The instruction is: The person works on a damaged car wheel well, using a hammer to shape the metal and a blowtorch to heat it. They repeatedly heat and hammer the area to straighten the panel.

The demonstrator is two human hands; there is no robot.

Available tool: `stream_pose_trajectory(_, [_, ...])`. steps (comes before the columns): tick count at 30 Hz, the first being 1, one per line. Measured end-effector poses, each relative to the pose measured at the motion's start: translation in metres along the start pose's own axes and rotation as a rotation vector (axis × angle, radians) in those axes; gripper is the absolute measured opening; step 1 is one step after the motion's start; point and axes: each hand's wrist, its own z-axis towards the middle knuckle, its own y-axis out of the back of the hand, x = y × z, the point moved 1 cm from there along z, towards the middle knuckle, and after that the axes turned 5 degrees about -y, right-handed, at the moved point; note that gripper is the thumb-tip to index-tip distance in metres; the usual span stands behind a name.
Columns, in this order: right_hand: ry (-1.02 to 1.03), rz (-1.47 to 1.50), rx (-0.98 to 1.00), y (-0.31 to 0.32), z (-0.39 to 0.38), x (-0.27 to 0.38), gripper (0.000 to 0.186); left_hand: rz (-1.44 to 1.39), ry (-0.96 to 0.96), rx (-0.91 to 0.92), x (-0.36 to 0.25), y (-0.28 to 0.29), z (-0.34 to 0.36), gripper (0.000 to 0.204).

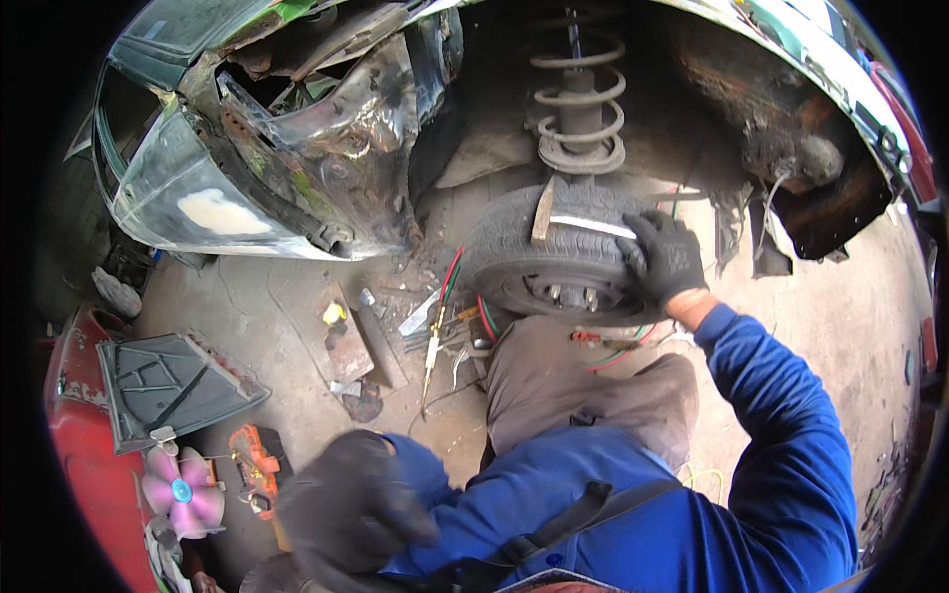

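Note:
My right hand (668, 255), in a dark glove, is at the right side of the tyre (499, 232) below the coil spring. Its fingers are closed round the end of a hammer's pale, narrow handle. The hammer (543, 213) lies across the top of the tread, its rusty, tapered head toward the left. My left hand (351, 504), also gloved, is at the lower left beside my body, away from the wheel. Motion smears its fingers, so I cannot make out whether it holds anything.
Above the wheel stands a coil spring strut (581, 109). A stripped, rusty car body (326, 148) curves around it. On the floor are a gas torch (432, 351) with red and green hoses, a rusty block (346, 341) and scraps. A pink-bladed fan (185, 491) is by a red panel (89, 474).

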Motion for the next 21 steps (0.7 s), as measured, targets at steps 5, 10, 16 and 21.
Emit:
stream_pose_trajectory(5, [0.003, 0.014, -0.021, -0.004, 0.001, 0.002, 0.043, -0.002, -0.104, -0.013, 0.013, 0.012, -0.037, 0.014])
stream_pose_trajectory(10, [-0.023, 0.013, 0.001, -0.005, 0.003, 0.005, 0.046, -0.082, -0.053, 0.005, 0.031, 0.028, -0.063, 0.017])
stream_pose_trajectory(16, [-0.019, 0.024, -0.002, -0.006, 0.005, 0.003, 0.046, -0.073, -0.004, -0.021, 0.054, 0.034, -0.073, 0.02])
stream_pose_trajectory(21, [-0.035, 0.065, -0.021, -0.005, 0.0, 0.003, 0.046, 0.025, 0.139, -0.113, 0.061, 0.032, -0.033, 0.019])
